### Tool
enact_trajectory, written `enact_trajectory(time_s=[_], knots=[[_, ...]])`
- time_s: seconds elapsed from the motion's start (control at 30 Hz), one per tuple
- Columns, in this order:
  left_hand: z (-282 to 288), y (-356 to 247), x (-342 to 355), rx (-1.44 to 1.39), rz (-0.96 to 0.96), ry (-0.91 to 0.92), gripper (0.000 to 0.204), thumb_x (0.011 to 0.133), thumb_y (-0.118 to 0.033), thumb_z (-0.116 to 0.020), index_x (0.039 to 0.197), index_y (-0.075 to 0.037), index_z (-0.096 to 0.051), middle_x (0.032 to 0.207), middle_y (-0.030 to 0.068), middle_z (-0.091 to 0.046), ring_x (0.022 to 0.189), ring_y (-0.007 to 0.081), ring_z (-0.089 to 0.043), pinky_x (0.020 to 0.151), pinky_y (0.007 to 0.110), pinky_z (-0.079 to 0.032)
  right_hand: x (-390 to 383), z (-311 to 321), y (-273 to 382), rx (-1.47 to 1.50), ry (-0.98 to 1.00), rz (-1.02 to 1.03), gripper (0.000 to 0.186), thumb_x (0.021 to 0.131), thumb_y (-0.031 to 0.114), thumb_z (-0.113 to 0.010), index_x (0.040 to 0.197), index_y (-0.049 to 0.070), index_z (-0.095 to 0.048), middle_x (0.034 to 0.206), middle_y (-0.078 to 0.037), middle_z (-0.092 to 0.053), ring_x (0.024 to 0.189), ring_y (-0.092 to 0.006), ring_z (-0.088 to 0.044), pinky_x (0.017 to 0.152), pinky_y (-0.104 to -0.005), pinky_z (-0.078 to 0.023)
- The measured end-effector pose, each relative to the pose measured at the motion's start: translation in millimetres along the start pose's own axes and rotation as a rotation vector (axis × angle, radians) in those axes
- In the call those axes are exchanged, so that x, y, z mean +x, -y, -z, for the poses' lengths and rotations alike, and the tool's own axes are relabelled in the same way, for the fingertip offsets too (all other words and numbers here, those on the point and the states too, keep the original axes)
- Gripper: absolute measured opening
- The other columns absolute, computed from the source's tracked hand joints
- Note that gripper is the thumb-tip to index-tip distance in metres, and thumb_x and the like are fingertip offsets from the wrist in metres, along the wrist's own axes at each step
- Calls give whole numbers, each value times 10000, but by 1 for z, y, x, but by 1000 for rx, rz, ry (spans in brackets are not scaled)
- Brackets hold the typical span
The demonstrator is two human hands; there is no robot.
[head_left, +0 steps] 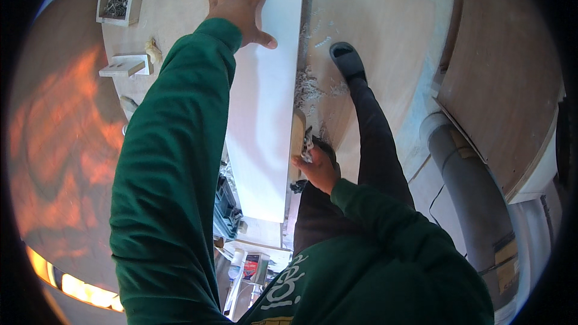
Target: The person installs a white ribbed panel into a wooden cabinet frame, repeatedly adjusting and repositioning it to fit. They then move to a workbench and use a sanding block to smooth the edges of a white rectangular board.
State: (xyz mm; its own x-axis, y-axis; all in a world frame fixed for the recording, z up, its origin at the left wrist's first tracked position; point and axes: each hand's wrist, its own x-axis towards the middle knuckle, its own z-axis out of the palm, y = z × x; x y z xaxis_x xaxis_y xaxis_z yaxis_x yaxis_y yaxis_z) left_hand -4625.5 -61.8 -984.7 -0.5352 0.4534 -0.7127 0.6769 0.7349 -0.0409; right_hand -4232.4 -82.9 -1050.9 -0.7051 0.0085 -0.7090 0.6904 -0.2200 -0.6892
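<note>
A long white board [265, 102] runs up the middle of the view, away from me. My left hand [241, 9] lies flat on its far part with the fingers spread, holding nothing. Lower down, along the board's right edge, my right hand [319, 168] is closed round what looks like a wooden hand plane [298, 129]. Pale curled shavings [308, 147] bunch at the tool, next to my fingers. My hand hides part of the tool, so its blade cannot be made out.
On the bench top [174, 0] at left stand a small wooden box of screws [117, 3] and a wooden bracket [129, 66]. Shavings [307, 87] litter the floor beside my slippered foot [348, 60]. A grey duct [469, 186] and a wooden panel [506, 84] are at right.
</note>
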Motion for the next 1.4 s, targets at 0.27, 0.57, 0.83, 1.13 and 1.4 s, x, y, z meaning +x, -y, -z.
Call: enact_trajectory(time_s=[0.27,0.57,0.83,1.13,1.4], knots=[[0,2,-8,44,-12,-32,1484,585,-536,-957,1667,-214,5,1699,283,7,1539,559,-43,1211,659,-245,19,65,-5,24,-88,-87,401,935,331,-750,1052,-31,-622,966,-134,-669,908,-176,-621,808,-360,-499],[-95,15,-109,39,-108,-398,1471,507,-549,-987,1666,-324,-111,1725,190,-87,1545,499,-176,1202,639,-278,58,106,31,430,-97,-88,358,950,253,-730,1234,56,-637,1112,-9,-671,1014,-122,-604,879,-311,-463],[-206,-7,-237,-38,-23,-46,1422,587,-457,-975,1672,-294,-69,1735,171,-30,1576,462,-73,1251,632,-88,37,96,44,466,-108,-17,311,954,265,-745,1203,103,-656,1092,23,-677,997,-103,-609,831,-285,-447],[-240,-12,-235,53,-4,-65,1488,559,-546,-966,1672,-295,-11,1728,200,-19,1571,479,-68,1253,627,-83,101,74,67,409,-143,203,293,951,276,-751,1111,54,-646,1038,-25,-686,900,-143,-636,824,-316,-509],[-242,-15,-233,105,34,-54,1495,554,-513,-981,1670,-319,-6,1733,182,-13,1577,455,-86,1268,576,-130,171,80,107,279,-158,389,360,948,316,-746,1101,6,-644,1051,-69,-681,977,-190,-640,884,-367,-519]])
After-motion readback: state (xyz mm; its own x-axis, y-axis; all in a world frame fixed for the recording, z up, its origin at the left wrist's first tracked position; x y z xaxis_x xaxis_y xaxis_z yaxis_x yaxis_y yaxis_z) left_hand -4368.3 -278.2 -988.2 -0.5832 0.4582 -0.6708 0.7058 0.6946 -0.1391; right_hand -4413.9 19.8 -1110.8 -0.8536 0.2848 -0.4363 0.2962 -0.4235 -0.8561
